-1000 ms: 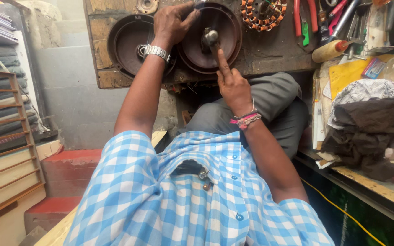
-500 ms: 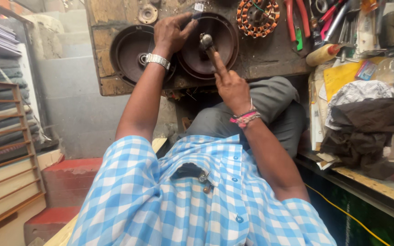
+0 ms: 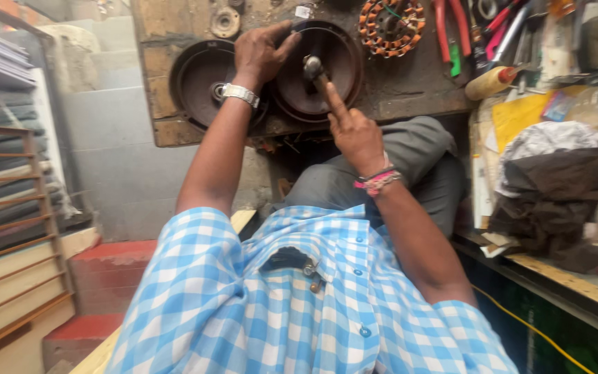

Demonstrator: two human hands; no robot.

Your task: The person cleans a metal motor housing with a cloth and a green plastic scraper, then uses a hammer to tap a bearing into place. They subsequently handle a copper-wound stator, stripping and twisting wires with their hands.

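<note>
**Hammer over the dark round housing**

My left hand [image 3: 261, 52] lies spread on the rim of the right-hand dark round housing [image 3: 320, 69] on the wooden tabletop [image 3: 410, 97], its grip open, fingers pressing. My right hand [image 3: 356, 135] has its grip clamped on a hammer [image 3: 313, 69], forefinger along the handle, head over the housing's centre. A copper-wound stator [image 3: 391, 26] lies beyond.
</note>
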